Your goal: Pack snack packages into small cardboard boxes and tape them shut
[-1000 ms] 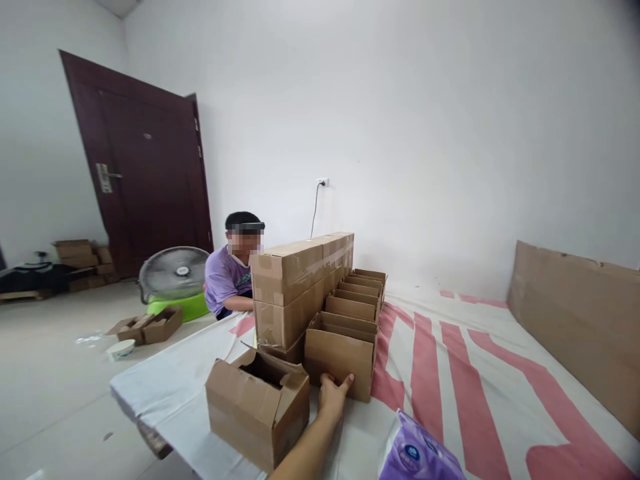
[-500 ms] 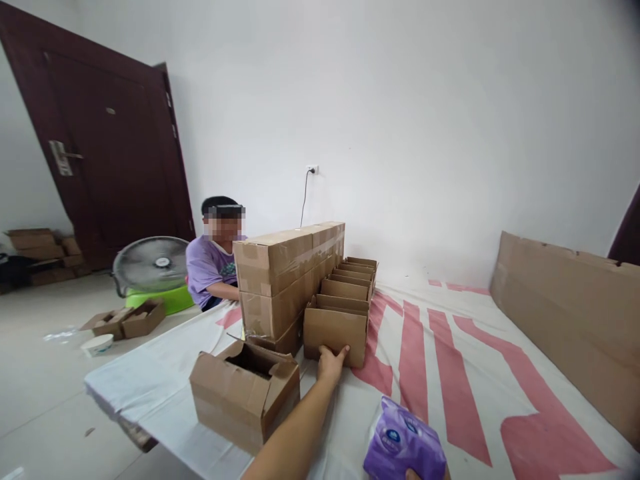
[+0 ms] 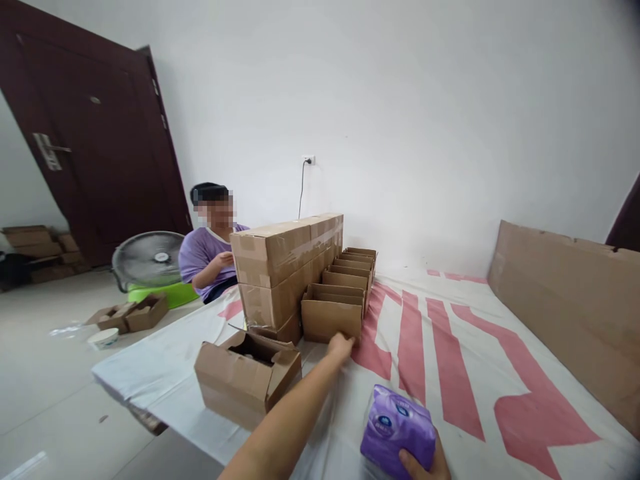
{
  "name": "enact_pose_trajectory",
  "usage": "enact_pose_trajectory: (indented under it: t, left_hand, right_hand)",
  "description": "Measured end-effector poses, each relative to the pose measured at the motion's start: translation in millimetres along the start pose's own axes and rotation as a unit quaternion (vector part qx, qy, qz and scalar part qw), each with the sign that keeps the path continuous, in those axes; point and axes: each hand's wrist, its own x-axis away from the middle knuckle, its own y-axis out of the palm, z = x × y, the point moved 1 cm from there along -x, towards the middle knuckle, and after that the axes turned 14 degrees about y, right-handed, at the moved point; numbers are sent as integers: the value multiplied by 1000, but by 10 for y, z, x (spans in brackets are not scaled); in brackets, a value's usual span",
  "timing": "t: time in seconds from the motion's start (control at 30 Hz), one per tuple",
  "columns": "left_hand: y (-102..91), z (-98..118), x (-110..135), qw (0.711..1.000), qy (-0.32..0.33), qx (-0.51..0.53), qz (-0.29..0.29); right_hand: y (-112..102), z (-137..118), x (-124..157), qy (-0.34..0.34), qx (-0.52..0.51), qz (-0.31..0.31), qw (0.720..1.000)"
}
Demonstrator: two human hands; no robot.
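right hand [image 3: 434,463] was closed around the purple packet [image 3: 390,432]; left hand [image 3: 341,348], finger opening not discernible, touched the row's nearest carton [image 3: 330,319] low down; that carton stood on the cloth [image 3: 350,390] beside taped boxes [image 3: 287,273].

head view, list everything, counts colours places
Cloth: one, white and red, front
Taped boxes: several, brown, centre
Open boxes: several, brown, centre
Lone box: one, brown, front
Soft pack: one, purple, front
Cardboard panel: one, brown, right
Person: one, purple shirt, left
Fan: one, grey, left
Unclear item: one, green, left
Floor boxes: two, brown, left
Box pile: one, brown, left
Bowl: one, white, left
Door: one, maroon, left
Socket: one, white, wall
Left hand: one, at nearest open box
Right hand: one, holding soft pack
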Motion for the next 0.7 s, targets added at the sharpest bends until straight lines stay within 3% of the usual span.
enact_pose_trajectory:
  t: [0.13,0.23,0.3,0.37,0.5,0.6,0.7]
  left_hand:
    - [232,350,338,981,132,44,-138]
    - [383,490,689,940,231,37,-247]
    - [390,531,857,908,307,-30,-282]
    - [292,546,904,888,340,-118,-286]
    - [-147,532,675,894,290,-229,-253]
    - [-464,490,481,899,252,-304,-190]
    - [-548,432,469,894,233,-354,-143]
  right_hand:
    - [7,32,9,-36,5,-33,999]
    - [24,72,2,-27,-11,-36,999]
    - [31,98,-32,-8,-47,-30,998]
    - [31,121,-89,25,-91,-24,995]
    - [11,137,-179,58,-110,-12,992]
    - [-5,120,-179,51,-82,-30,995]
    - [-14,103,-155,55,-71,-55,994]
